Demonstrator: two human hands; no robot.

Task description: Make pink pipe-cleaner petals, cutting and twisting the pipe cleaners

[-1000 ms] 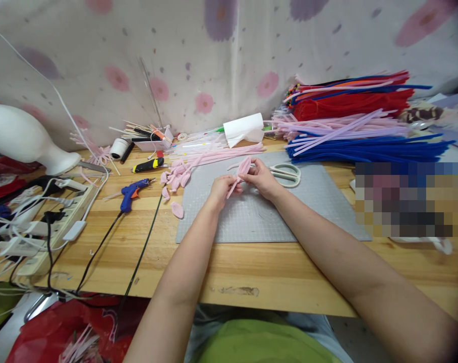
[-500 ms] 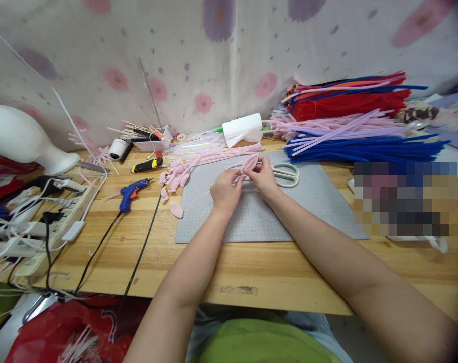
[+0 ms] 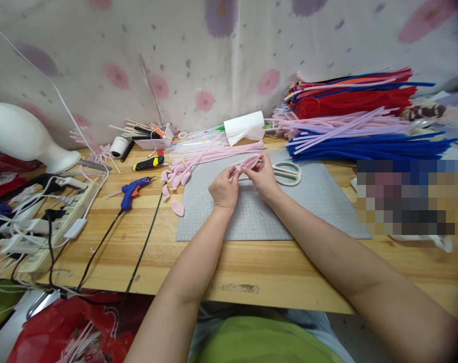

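Observation:
Above the grey cutting mat (image 3: 259,227), both my hands are closed on one pink pipe cleaner (image 3: 250,162), bent into a narrow pointed loop. My left hand (image 3: 224,189) pinches its left end between thumb and fingers. Thumb and fingertips of my right hand (image 3: 266,180) grip the loop from the right; they cover part of it. Scissors with pale green handles (image 3: 296,174) lie just behind my right hand, their blades partly hidden. Left of the mat is a heap of pink pipe-cleaner petals (image 3: 178,174). A single petal (image 3: 178,207) rests at the mat's left edge.
A blue glue gun (image 3: 129,194) and a yellow-black cutter (image 3: 149,164) lie left. Power strips (image 3: 64,222) with tangled cables line the far left, near a white foam head (image 3: 20,136). Blue pipe cleaners (image 3: 368,147) and red ones (image 3: 353,102) are stacked back right.
The pink loop has tilted slightly between my fingers and looks lower at its tip. Both hands keep their pinch in nearly the same place. The whole view has shifted a little.

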